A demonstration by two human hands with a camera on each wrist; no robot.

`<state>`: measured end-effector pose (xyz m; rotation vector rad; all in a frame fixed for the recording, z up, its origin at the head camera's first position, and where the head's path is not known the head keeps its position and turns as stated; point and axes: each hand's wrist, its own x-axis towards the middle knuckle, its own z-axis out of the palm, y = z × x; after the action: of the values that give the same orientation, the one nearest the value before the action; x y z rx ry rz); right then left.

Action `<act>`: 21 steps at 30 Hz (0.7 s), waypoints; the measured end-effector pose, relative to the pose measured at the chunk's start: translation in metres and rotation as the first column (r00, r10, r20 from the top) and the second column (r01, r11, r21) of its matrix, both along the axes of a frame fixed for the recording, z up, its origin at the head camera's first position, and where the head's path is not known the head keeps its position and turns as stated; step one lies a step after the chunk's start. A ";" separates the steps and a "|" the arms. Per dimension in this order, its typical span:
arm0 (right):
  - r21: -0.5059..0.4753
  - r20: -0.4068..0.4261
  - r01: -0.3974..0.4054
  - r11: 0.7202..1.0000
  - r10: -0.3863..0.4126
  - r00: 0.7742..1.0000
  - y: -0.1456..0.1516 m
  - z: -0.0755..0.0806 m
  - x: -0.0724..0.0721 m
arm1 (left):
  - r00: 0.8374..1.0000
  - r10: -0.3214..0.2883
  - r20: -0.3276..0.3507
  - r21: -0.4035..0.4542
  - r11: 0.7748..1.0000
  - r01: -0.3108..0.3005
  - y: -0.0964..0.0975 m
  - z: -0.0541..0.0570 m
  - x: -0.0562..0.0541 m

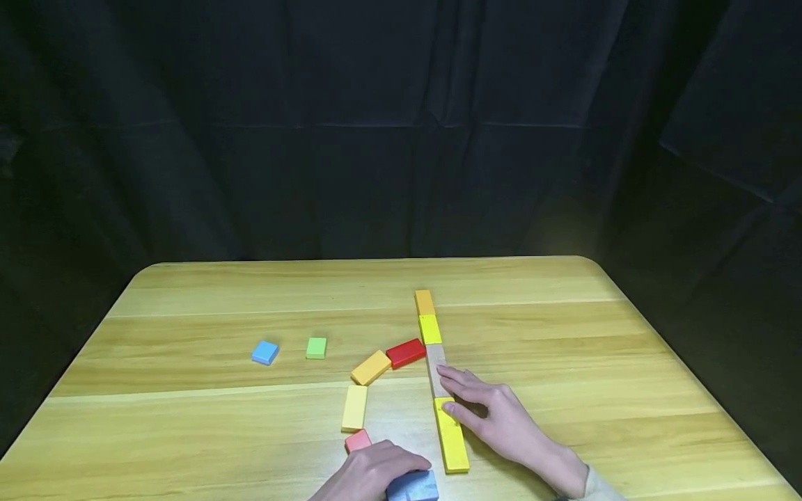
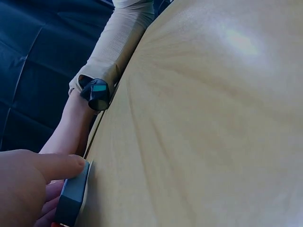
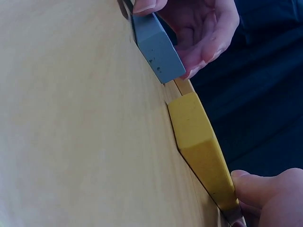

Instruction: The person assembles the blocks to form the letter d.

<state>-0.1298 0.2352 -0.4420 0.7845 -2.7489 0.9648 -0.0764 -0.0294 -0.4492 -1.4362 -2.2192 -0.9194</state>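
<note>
My left hand (image 1: 381,467) grips a blue-grey rectangular block (image 1: 415,486) at the near edge of the head view. The right wrist view has thumb and fingers on opposite sides of this block (image 3: 158,49). To its right, my right hand (image 1: 495,416) rests along a straight row, fingers extended. Its thumb touches the long yellow block (image 1: 452,449), and a fingertip lies at the grey block (image 1: 436,372) just beyond. Farther up the row come a shorter yellow block (image 1: 429,329) and an orange block (image 1: 425,302).
A red block (image 1: 406,353), an orange-yellow block (image 1: 371,367), a pale yellow block (image 1: 354,408) and a pink block (image 1: 358,440) curve left from the row. Loose on the left lie a blue block (image 1: 265,352) and a green block (image 1: 316,348). Dark curtains (image 1: 376,139) hang behind the wooden table (image 1: 188,431).
</note>
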 end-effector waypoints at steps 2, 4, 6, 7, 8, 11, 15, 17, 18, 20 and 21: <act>0.001 -0.002 0.001 1.000 -0.001 1.000 0.000 0.000 0.000 | 1.000 0.004 0.001 0.010 1.000 -0.004 0.000 0.001 0.000; 0.003 0.004 0.001 1.000 -0.001 1.000 0.001 0.000 0.000 | 1.000 0.013 0.007 0.028 1.000 -0.013 0.000 0.002 0.000; 0.004 0.019 0.005 1.000 -0.005 1.000 0.001 0.001 0.000 | 0.999 0.029 0.028 0.050 0.998 -0.030 0.000 0.005 0.000; 0.005 0.023 0.007 1.000 -0.007 1.000 0.001 0.001 0.000 | 0.998 0.040 0.044 0.058 0.997 -0.043 0.000 0.007 0.000; 0.008 0.025 0.009 1.000 -0.009 1.000 0.001 0.001 0.000 | 0.996 0.052 0.071 0.065 0.996 -0.056 -0.001 0.009 0.000; 0.011 0.032 0.014 1.000 -0.014 0.999 0.002 0.001 0.001 | 0.984 0.094 0.152 0.082 0.991 -0.108 -0.004 0.016 -0.001; 0.008 0.034 0.012 1.000 -0.012 0.999 0.001 0.001 0.001 | 0.969 0.162 0.185 0.113 0.976 -0.185 -0.011 0.023 -0.005; 0.001 0.036 0.009 1.000 -0.010 0.999 0.001 0.001 0.001 | 0.959 0.203 0.198 0.126 0.965 -0.231 -0.015 0.025 -0.009; -0.001 0.037 0.008 1.000 -0.008 0.999 0.001 0.001 0.001 | 0.950 0.229 0.212 0.126 0.958 -0.259 -0.018 0.026 -0.011; -0.006 0.039 0.008 1.000 -0.008 0.999 0.001 0.001 0.001 | 0.926 0.289 0.241 0.115 0.939 -0.323 -0.024 0.028 -0.016; -0.008 0.041 0.009 1.000 -0.008 0.999 0.001 0.001 0.001 | 0.912 0.321 0.255 0.105 0.928 -0.356 -0.028 0.029 -0.018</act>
<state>-0.1293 0.2359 -0.4410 0.7594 -2.7791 1.0010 -0.0947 -0.0571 -0.4205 -0.8710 -2.4034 -1.1483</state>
